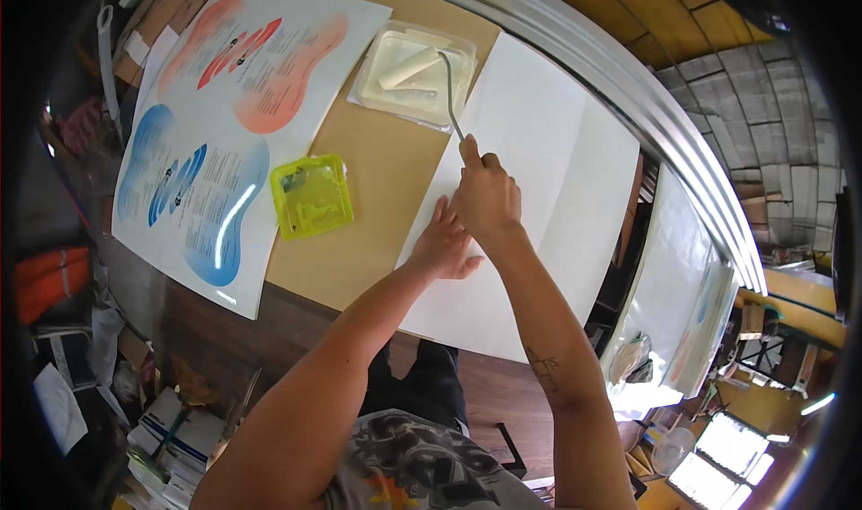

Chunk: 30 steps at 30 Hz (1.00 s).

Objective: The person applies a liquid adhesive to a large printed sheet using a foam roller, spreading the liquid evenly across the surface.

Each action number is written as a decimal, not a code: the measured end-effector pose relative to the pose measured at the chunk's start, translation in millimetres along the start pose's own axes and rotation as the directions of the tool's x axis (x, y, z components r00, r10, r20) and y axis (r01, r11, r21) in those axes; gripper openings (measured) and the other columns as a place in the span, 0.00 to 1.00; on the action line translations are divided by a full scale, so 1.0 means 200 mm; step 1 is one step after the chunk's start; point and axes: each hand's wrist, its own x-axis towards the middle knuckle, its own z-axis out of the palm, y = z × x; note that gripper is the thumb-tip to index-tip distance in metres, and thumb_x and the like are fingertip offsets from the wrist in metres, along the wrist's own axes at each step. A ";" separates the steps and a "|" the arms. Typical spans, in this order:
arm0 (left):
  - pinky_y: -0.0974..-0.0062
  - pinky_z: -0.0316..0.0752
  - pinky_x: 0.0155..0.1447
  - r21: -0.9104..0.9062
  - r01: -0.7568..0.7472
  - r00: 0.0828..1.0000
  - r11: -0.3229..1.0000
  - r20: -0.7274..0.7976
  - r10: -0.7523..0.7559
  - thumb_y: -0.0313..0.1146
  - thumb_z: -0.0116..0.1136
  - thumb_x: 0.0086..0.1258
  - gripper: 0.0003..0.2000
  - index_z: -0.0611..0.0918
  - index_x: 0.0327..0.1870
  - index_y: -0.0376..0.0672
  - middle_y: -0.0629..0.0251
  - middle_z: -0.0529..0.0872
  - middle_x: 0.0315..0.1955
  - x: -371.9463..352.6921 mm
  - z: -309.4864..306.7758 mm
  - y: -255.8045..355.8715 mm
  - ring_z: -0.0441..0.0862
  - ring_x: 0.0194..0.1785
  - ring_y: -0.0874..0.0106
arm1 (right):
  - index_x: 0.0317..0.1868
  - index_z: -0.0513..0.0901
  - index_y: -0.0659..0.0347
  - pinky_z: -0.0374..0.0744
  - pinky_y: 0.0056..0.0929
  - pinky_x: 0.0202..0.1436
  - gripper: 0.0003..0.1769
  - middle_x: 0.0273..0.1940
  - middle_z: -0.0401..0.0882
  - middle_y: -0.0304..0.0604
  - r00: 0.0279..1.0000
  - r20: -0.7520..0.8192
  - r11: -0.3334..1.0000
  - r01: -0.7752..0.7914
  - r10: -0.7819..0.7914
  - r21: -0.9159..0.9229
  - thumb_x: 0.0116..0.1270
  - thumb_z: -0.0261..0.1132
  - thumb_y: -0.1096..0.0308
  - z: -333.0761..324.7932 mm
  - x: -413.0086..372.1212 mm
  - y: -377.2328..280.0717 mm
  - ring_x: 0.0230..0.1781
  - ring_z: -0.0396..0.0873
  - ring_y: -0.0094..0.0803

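Observation:
My right hand (488, 194) is closed around the handle of a paint roller (411, 68). The roller's pale sleeve lies in a clear plastic tray (467, 65) holding whitish material, and its bent metal rod reaches over the tray's edge. My left hand (442, 243) rests on a white sheet (530, 178) with its thumb spread out; its fingertips are partly hidden beside my right hand. To the left of my hands, a yellow-green plastic tray (277, 206) sits on the brown board (359, 155).
A large printed sheet (193, 160) with red and blue shapes covers the table's left side. A metal rail (664, 106) curves along the far right edge. More sheets (660, 268) stand at the right. Boxes and papers (171, 429) are piled at the lower left.

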 end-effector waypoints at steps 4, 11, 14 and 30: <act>0.47 0.34 0.82 0.024 0.007 0.998 1.000 0.062 -0.008 0.57 0.53 0.69 0.42 0.56 0.78 0.41 0.50 0.54 0.78 0.01 0.00 0.01 0.43 0.82 0.49 | 0.67 0.73 0.63 0.83 0.45 0.39 0.25 0.39 0.83 0.57 0.993 -0.116 0.977 0.046 -0.022 0.207 0.69 0.60 0.74 0.16 -0.04 0.11 0.37 0.85 0.50; 0.41 0.38 0.79 0.006 0.029 0.998 1.000 -0.049 -0.029 0.54 0.60 0.63 0.46 0.56 0.79 0.43 0.43 0.47 0.79 0.02 -0.03 0.05 0.41 0.82 0.44 | 0.66 0.75 0.68 0.81 0.35 0.43 0.25 0.39 0.84 0.57 0.920 -0.358 0.806 0.090 0.157 0.585 0.69 0.60 0.76 0.14 -0.28 0.39 0.37 0.84 0.43; 0.41 0.40 0.79 0.024 0.021 0.997 1.000 -0.071 -0.019 0.56 0.61 0.63 0.46 0.56 0.79 0.44 0.45 0.46 0.79 0.01 -0.05 0.07 0.42 0.81 0.45 | 0.68 0.74 0.67 0.80 0.22 0.45 0.24 0.44 0.86 0.54 0.872 -0.374 0.786 -0.020 0.315 0.617 0.72 0.60 0.77 0.08 -0.60 0.66 0.40 0.82 0.25; 0.41 0.40 0.78 0.165 0.039 0.998 0.985 -0.061 -0.029 0.59 0.53 0.66 0.44 0.55 0.80 0.49 0.48 0.47 0.79 0.04 -0.02 0.10 0.43 0.81 0.45 | 0.44 0.79 0.68 0.79 0.54 0.43 0.11 0.33 0.81 0.62 0.913 0.157 0.912 -0.396 0.377 0.111 0.63 0.57 0.73 -0.34 -0.48 1.51 0.37 0.81 0.62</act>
